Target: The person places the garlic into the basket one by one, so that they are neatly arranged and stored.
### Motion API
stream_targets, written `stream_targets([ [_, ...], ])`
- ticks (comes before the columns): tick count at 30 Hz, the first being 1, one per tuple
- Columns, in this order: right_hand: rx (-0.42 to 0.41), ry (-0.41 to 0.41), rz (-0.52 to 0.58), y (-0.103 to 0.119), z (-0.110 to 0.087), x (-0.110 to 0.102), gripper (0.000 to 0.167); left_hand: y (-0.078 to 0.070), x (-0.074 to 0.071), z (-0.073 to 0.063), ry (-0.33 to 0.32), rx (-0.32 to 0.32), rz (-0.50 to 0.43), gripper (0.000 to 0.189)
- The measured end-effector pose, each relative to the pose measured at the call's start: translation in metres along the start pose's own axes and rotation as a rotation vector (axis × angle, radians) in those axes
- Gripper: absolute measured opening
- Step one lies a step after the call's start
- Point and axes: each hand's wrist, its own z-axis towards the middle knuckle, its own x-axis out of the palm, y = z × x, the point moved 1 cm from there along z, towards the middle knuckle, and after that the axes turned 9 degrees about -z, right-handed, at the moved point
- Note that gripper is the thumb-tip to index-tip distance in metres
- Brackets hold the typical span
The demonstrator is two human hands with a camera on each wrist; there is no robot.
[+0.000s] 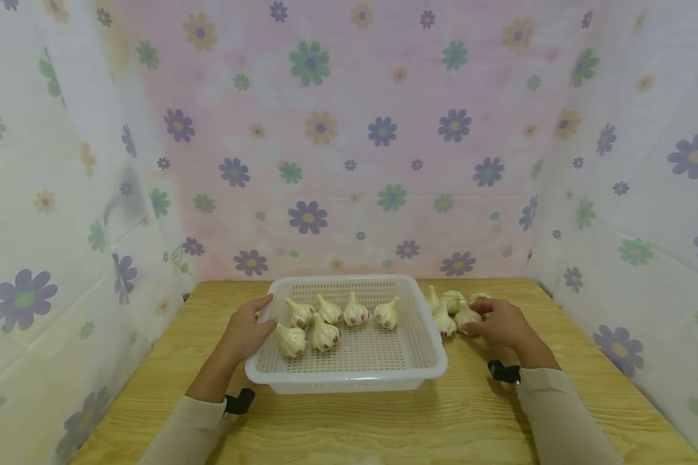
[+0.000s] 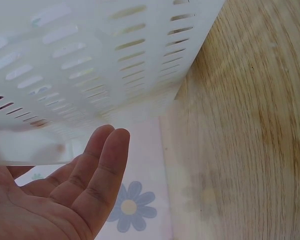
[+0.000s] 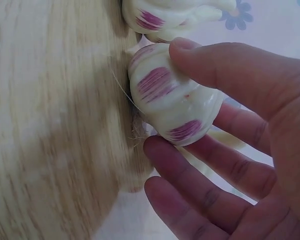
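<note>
A white plastic basket with slotted walls holds several garlic bulbs, mostly toward its left and back. My left hand grips the basket's left rim, thumb over the rim; in the left wrist view its fingers lie along the outside of the slotted wall. To the right of the basket, my right hand holds a garlic bulb with purple streaks between thumb and fingers, low over the table. Beside it in the head view sit several more garlic bulbs, close to the basket's right wall.
The wood-grain table lies under everything. Flowered cloth hangs behind and along both sides. Another garlic bulb touches or nearly touches the held one. A black wrist camera is strapped at each sleeve.
</note>
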Motion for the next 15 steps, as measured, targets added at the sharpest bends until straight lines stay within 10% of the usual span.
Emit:
stream_targets([
  [15, -0.008, -0.025, 0.033, 0.001, -0.004, -0.013, 0.074, 0.001, -0.001, -0.001, 0.011, -0.004, -0.057, 0.064],
])
